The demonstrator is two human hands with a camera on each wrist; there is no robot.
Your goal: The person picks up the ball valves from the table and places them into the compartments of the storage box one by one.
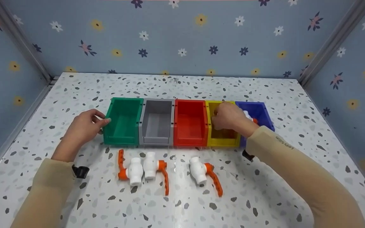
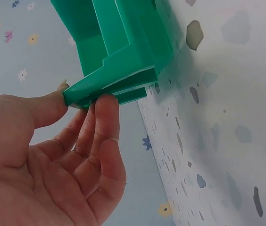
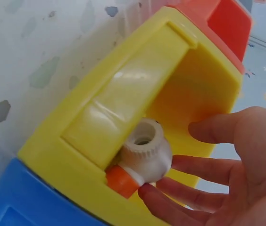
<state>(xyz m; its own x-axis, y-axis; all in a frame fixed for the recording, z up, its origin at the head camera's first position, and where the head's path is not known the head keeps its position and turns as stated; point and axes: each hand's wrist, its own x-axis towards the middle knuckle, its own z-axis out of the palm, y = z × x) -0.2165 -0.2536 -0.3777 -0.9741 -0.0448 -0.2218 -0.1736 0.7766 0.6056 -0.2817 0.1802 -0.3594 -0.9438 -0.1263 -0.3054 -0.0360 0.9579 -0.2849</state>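
1. Closest to me on the worktop (image 1: 100,205), three white valves (image 1: 150,167) with orange handles lie before the bins. I judge them light, stiff and smooth, best held round the body.
2. My left hand (image 1: 84,126) pinches the green bin (image 1: 121,140), nearest the worktop's left edge, by its rim.
3. My right hand (image 1: 228,117) is inside the yellow bin (image 1: 223,142), fingertips seeming to touch another valve (image 3: 155,165), thumb apart; its ribbed collar should resist slipping.
4. Toward the worktop's right edge, the blue bin (image 1: 266,109) holds a partly hidden valve (image 1: 246,114).
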